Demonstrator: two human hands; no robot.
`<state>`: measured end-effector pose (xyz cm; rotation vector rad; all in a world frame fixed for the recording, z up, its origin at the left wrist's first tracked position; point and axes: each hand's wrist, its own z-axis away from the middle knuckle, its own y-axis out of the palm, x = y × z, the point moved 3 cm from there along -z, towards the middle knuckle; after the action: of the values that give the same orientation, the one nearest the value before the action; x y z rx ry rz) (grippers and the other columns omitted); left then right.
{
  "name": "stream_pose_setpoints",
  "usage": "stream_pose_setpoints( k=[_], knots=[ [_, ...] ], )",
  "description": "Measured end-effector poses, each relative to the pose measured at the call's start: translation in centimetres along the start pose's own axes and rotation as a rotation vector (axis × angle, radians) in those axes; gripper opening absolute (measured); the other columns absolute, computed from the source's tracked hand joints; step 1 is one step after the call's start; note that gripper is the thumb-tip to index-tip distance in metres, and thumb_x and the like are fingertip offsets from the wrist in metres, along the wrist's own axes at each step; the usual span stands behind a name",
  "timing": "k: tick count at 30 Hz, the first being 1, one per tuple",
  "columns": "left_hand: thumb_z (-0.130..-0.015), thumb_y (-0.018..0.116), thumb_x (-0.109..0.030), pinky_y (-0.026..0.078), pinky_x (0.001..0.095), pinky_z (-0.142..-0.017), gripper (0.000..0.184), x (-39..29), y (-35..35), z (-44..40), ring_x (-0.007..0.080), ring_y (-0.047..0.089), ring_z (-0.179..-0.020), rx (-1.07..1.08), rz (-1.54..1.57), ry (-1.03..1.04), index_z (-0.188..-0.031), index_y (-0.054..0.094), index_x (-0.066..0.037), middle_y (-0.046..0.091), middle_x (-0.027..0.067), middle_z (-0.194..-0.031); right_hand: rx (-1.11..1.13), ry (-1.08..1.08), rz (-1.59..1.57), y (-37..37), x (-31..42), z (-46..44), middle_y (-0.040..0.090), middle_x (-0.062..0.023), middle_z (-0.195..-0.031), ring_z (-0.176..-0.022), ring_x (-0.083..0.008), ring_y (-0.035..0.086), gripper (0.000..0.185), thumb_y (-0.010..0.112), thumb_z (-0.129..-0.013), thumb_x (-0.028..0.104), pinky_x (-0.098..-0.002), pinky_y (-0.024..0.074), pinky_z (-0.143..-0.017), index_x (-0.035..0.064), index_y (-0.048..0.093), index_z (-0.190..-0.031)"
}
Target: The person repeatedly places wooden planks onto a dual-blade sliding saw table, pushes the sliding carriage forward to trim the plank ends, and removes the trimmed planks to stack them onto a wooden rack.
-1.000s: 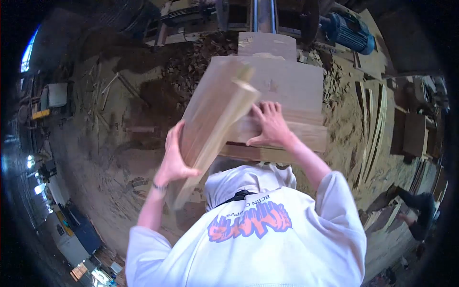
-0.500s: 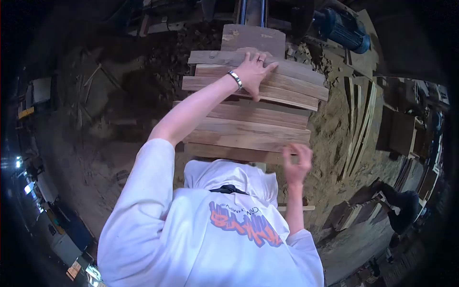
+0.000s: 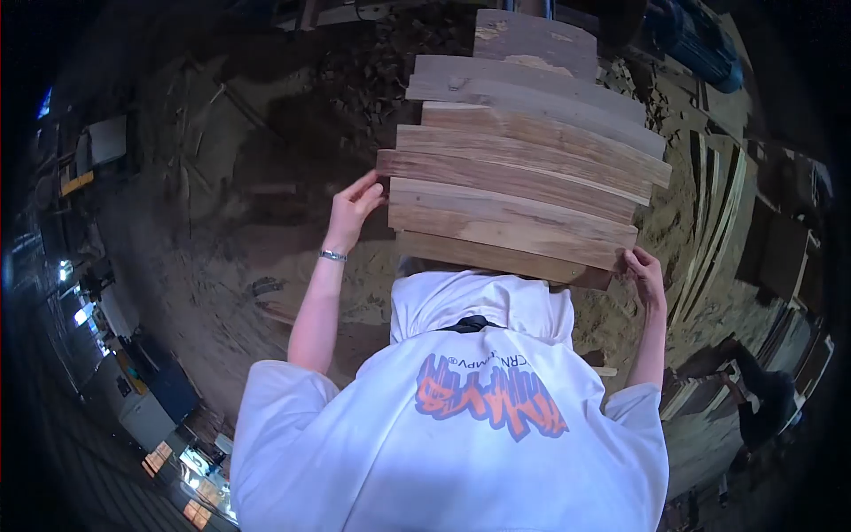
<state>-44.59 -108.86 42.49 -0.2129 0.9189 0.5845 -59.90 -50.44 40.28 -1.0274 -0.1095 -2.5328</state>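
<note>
Several wooden boards lie side by side across my front, their ends uneven. My left hand [image 3: 352,215] is at the left end of a reddish-brown board [image 3: 496,182], its fingertips bent together against the corner. At the right end of the wide, lighter board [image 3: 510,217] nearer me, my right hand [image 3: 645,273] has its fingers closed on the edge; the thumb's exact hold is hard to see. A narrower board [image 3: 496,254] lies closest to my body. Farther off are a greyish board [image 3: 532,89] and a pale-brown board [image 3: 541,137].
Beyond the boards is a worn wooden panel [image 3: 536,43] in front of metal rails. A blue motor [image 3: 693,44] stands at upper right. Long wood strips [image 3: 709,222] lie on the dusty ground at right. Another person [image 3: 762,386] is bent over at lower right.
My left hand has left the far boards and come back to the left board ends. My right hand has moved onto a right board end. The view has shifted, and gaps between boards have narrowed.
</note>
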Motion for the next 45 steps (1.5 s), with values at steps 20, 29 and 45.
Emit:
stream_pose_setpoints(
  k=[20,29,45],
  knots=[
    [-0.103,0.046,-0.034,0.048,0.0351,-0.081,0.044,5.4,2.1,-0.3,0.0217,0.063,-0.091,-0.104,-0.527,0.296,-0.107,0.062,0.006,0.068,0.0191,-0.1,0.046,-0.086,-0.057,1.0,1.0,-2.2,0.059,-0.0023,-0.124,-0.107,-0.0107,0.053,0.047,0.065,-0.094,0.034,-0.0276,0.041,-0.092,0.0017,0.058,-0.127],
    [-0.103,0.039,-0.045,0.047,0.0361,-0.094,0.058,2.3,2.5,-5.6,0.0295,0.06,-0.112,-0.113,-0.481,0.288,-0.125,0.056,0.007,0.065,0.0219,-0.118,-0.596,-0.179,0.565,4.7,3.4,-4.0,0.06,-0.0257,-0.116,-0.11,-0.0342,0.057,0.064,0.041,-0.1,0.054,-0.0382,0.0418,-0.095,-0.0055,0.062,-0.109],
    [-0.102,0.042,-0.043,0.045,0.0394,-0.094,0.053,2.1,3.7,-5.2,0.0336,0.059,-0.111,-0.052,-0.672,0.353,-0.123,0.059,0.003,0.064,0.0208,-0.115,-0.109,-0.16,-0.146,1.2,1.6,-5.4,0.062,-0.0038,-0.118,-0.104,-0.0096,0.057,0.051,0.054,-0.099,0.043,-0.0259,0.0454,-0.091,-0.0007,0.057,-0.126]
  ],
)
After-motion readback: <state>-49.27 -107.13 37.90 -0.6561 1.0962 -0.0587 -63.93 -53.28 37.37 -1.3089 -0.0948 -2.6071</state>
